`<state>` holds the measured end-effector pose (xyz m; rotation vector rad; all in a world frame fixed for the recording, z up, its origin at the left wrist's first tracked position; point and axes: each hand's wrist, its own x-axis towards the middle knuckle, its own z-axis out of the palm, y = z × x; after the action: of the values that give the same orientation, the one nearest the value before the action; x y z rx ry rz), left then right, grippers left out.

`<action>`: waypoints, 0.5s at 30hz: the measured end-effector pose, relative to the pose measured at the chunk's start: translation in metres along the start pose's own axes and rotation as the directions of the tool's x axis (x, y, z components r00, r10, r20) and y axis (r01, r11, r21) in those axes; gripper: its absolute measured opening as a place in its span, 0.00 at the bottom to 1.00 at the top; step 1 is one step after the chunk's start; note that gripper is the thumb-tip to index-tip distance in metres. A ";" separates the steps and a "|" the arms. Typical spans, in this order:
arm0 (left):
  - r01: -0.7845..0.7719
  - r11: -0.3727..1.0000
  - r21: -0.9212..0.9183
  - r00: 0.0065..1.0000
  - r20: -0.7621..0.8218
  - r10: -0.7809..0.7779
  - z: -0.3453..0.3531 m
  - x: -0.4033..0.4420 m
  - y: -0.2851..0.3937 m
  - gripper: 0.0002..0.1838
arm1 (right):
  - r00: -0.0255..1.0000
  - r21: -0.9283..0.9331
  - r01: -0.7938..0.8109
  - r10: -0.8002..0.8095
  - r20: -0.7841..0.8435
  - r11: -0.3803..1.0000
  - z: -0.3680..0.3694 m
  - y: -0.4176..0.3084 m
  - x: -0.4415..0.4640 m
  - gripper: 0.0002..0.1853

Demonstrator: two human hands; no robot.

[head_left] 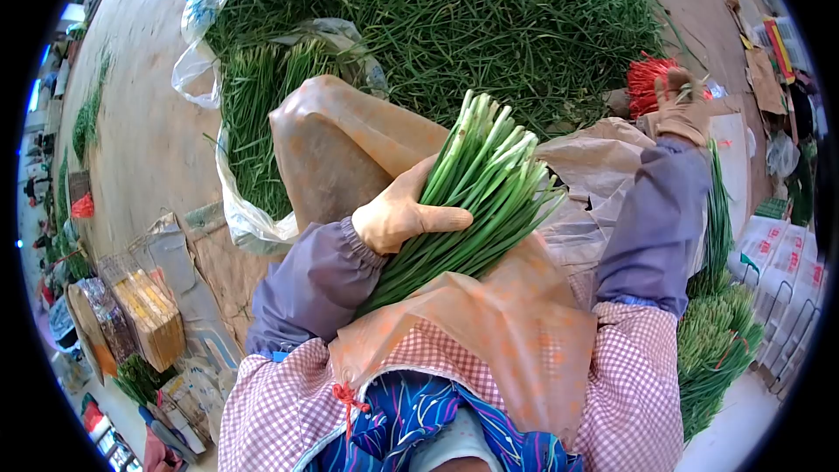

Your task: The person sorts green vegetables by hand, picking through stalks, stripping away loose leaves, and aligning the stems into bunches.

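My left hand (411, 211), in a tan glove, is wrapped round a thick bunch of garlic chives (489, 188). The bunch lies slanted over my lap, its pale cut ends pointing up and away and its green leaves running down toward my apron (489, 319). Out to the far right, my right hand (682, 109), also gloved, is at a bundle of thin red ties (651, 83). Its fingers are bent beside the ties; whatever they may pinch is too small to make out.
A broad heap of loose chives (507, 17) spreads in front of me. More chives stand in a clear plastic bag (229, 197) by my knee. Tied bundles (717, 341) lie at my right. Cardboard (223, 271) and a taped stack (144, 315) are on the left.
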<state>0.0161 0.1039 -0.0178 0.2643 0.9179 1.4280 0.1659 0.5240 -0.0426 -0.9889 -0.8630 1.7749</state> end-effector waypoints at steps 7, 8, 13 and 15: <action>0.031 0.999 -0.015 0.999 0.037 -0.030 0.012 0.003 0.005 0.47 | 0.704 -0.424 0.143 0.210 0.679 0.894 0.079 0.047 -0.110 0.38; 0.046 0.999 -0.013 0.998 0.042 -0.046 0.009 0.005 0.003 0.46 | 0.682 -0.408 0.233 0.151 0.716 0.882 0.086 0.047 -0.118 0.37; 0.100 0.994 0.033 0.993 0.062 -0.102 0.012 0.010 0.006 0.46 | 0.243 -0.589 0.118 0.552 0.798 0.799 0.097 0.078 -0.167 0.34; 0.084 0.996 0.033 0.995 0.051 -0.086 0.011 0.008 0.005 0.46 | 0.552 -0.415 -0.015 0.354 0.755 0.910 0.094 0.063 -0.156 0.38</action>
<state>0.0190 0.1160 -0.0105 0.2808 0.8988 1.3237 0.1022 0.3445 -0.0151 -0.4016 -1.7900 2.3585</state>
